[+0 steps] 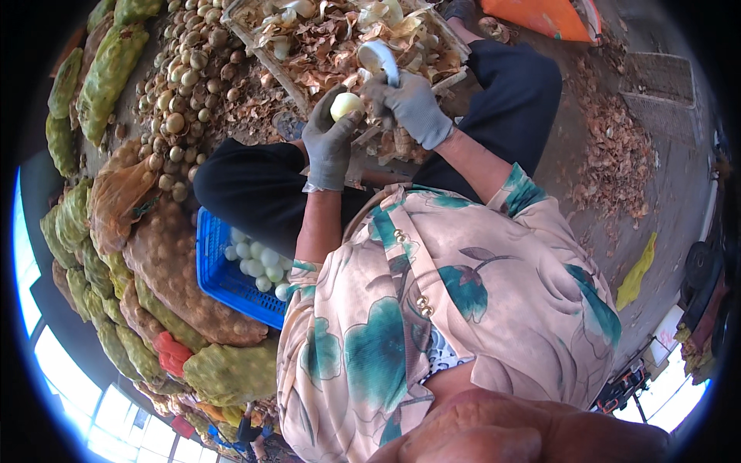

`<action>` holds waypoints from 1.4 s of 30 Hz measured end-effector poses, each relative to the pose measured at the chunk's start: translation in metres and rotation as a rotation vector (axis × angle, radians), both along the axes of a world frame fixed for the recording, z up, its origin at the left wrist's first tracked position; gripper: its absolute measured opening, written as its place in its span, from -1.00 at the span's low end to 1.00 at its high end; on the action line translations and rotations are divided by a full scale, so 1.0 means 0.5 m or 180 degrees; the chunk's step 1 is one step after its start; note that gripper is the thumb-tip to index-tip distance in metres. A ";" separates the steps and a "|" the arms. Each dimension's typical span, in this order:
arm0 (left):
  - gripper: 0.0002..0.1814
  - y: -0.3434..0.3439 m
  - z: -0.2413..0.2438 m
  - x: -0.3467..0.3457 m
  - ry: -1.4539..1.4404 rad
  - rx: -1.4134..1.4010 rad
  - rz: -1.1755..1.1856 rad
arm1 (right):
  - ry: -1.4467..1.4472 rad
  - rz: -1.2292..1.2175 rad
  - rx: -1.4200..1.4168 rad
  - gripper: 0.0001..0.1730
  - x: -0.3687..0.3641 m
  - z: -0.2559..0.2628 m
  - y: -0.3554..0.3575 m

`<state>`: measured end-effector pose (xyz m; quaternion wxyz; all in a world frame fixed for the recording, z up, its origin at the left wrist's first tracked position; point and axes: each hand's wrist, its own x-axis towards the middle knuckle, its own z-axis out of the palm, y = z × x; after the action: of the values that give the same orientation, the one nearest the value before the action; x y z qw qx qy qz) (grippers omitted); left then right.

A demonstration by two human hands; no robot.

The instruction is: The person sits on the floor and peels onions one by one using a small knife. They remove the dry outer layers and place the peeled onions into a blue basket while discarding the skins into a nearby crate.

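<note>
My left hand point(331, 139), in a grey work glove, holds a peeled pale onion point(347, 107) between thumb and fingers. Beside it, my gloved right hand point(412, 107) is closed around a pale, curved tool point(383, 59); its exact kind is not clear. The right fingertips are close to the onion, and I cannot tell whether they touch it. Beyond both hands stands a wood-edged tray point(263, 55) heaped with dry onion skins point(341, 43). By my left knee, a blue plastic crate point(240, 298) contains several peeled onions point(261, 263).
Unpeeled onions point(182, 75) lie loose on the floor to the left. Filled mesh sacks point(179, 260) are stacked behind them. Scattered skins point(613, 162) and a wire-mesh crate point(660, 87) are on the right. An orange sack point(541, 17) lies ahead. Another person point(252, 434) appears at the lower edge.
</note>
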<state>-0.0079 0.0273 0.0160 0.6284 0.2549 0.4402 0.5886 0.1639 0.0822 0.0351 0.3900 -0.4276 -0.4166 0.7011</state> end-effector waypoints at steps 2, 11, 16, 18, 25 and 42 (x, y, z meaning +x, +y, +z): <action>-0.32 0.000 -0.001 -0.005 -0.0045 -0.0004 -0.0015 | -0.0061 -0.0353 -0.0007 -0.73 0.015 -0.015 0.022; -0.30 0.004 -0.010 -0.005 -0.0036 0.0016 -0.0025 | -0.1569 0.0414 0.0191 -0.67 0.011 0.026 0.023; -0.28 0.004 -0.016 0.000 0.0349 0.0034 -0.0057 | -0.1492 0.0437 0.0815 -0.68 -0.010 0.016 0.005; -0.29 0.002 -0.025 0.004 0.0774 0.0059 -0.0023 | -0.1494 0.0129 0.1268 -0.71 -0.016 -0.005 -0.006; -0.23 0.009 -0.044 0.009 0.1319 0.0399 -0.0016 | -0.1111 0.0708 0.0370 -0.76 -0.007 0.015 -0.002; -0.32 0.003 -0.054 0.013 0.1822 0.0338 0.0034 | -0.2138 0.0240 0.1344 -0.67 -0.010 -0.003 0.006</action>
<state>-0.0012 0.0286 -0.0112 0.4613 0.4408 0.5695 0.5183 0.1587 0.0854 0.0334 0.2854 -0.5279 -0.6714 0.4350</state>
